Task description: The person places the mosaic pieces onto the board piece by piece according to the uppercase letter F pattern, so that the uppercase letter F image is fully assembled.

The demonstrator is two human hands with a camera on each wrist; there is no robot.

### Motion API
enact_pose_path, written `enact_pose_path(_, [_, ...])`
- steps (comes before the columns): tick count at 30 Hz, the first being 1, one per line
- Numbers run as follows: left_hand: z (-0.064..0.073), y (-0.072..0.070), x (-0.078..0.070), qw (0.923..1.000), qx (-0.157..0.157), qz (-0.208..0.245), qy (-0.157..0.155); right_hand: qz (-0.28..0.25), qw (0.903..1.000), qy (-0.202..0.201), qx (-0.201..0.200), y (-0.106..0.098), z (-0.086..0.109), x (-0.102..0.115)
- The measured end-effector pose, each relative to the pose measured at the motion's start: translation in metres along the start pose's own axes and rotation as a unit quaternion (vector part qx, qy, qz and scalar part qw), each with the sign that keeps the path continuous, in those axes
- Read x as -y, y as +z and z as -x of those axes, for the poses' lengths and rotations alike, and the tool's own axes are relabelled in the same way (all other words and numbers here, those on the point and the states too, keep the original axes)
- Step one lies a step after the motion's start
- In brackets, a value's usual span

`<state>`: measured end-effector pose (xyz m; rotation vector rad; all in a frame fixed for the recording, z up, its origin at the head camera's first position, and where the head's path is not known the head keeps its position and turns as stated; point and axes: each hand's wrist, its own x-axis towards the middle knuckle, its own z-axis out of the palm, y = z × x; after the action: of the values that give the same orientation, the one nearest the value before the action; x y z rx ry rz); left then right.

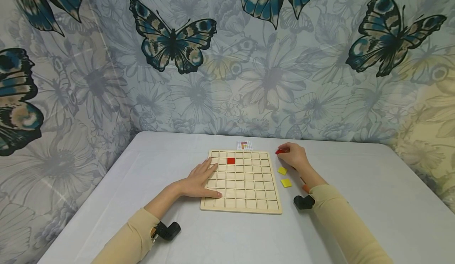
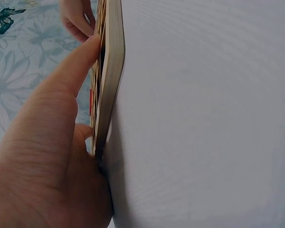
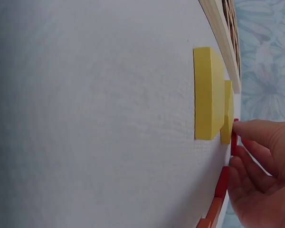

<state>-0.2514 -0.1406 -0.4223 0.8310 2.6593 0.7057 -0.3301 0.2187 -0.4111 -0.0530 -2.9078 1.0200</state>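
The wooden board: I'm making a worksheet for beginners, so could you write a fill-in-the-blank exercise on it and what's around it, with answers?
The only visible grid tile on the wooden board is coloured ____.
The hand resting on the board is the person's ____ one.
Beside the board lie ____ yellow tiles.
The pinched tile in the right hand is coloured ____.

Missing words: red; left; two; red.

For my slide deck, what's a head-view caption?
Left hand on a wooden board, right hand gripping a red tile.
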Motion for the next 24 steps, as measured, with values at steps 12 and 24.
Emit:
enact_pose_path(12, [-0.001, 0.002, 0.002, 1.0, -0.001, -0.004, 0.001, 0.015, 0.9994, -0.03, -0.01, 0.0, 0.003, 0.0])
enact_pose_path(24, [0.0, 0.002, 0.002, 0.9999, -0.003, -0.011, -0.006, -0.033, 0.9985, -0.043, -0.005, 0.004, 0.005, 0.012])
